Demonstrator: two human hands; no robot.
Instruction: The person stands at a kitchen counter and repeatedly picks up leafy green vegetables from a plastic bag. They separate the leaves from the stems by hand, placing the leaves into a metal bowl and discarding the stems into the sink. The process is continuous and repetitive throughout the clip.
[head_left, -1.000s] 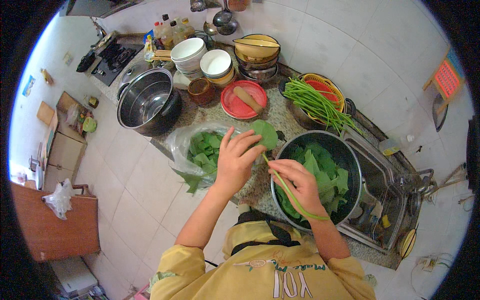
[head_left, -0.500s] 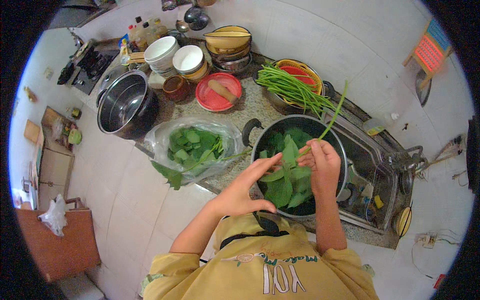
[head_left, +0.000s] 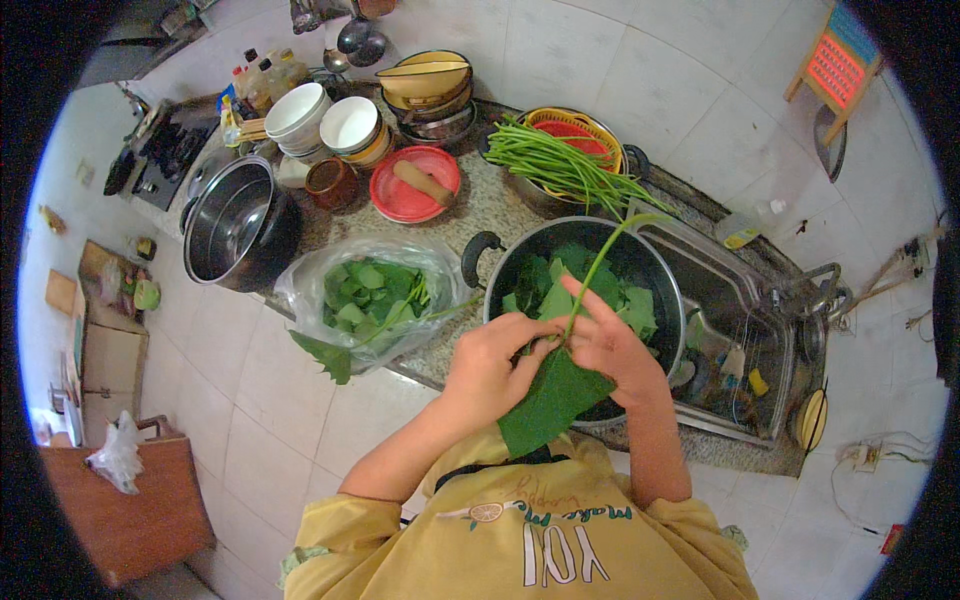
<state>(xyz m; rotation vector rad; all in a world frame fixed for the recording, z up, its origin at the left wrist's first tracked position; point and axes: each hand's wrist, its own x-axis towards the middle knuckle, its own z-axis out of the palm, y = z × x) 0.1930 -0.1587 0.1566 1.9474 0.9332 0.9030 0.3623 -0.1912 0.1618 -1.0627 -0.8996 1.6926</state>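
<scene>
My left hand (head_left: 496, 366) is closed in a pinch at the base of a large dark green leaf (head_left: 548, 405), which hangs toward my yellow top. My right hand (head_left: 615, 350) grips the same leaf's long green stem (head_left: 596, 266) close by, its index finger extended along it. The stem slants up and to the right. Both hands are over the near edge of a dark two-handled pot (head_left: 659, 268), where loose green leaves (head_left: 560, 285) lie. A clear plastic bag (head_left: 300, 290) left of the pot holds more leaves, with one stemmed leaf (head_left: 325, 352) hanging over its edge.
Behind the pot, peeled-looking green stems (head_left: 560, 165) lie across a yellow basket (head_left: 612, 140). A metal sink (head_left: 740, 330) is on the right. Farther left stand a red plate (head_left: 410, 205) with a wooden rod, bowls (head_left: 350, 125) and a deep empty-looking pot (head_left: 232, 225).
My hands have come together at the leaf's base; the left was spread apart from the stem before. Several leaves seen between my hands no longer hang there. The view has shifted slightly.
</scene>
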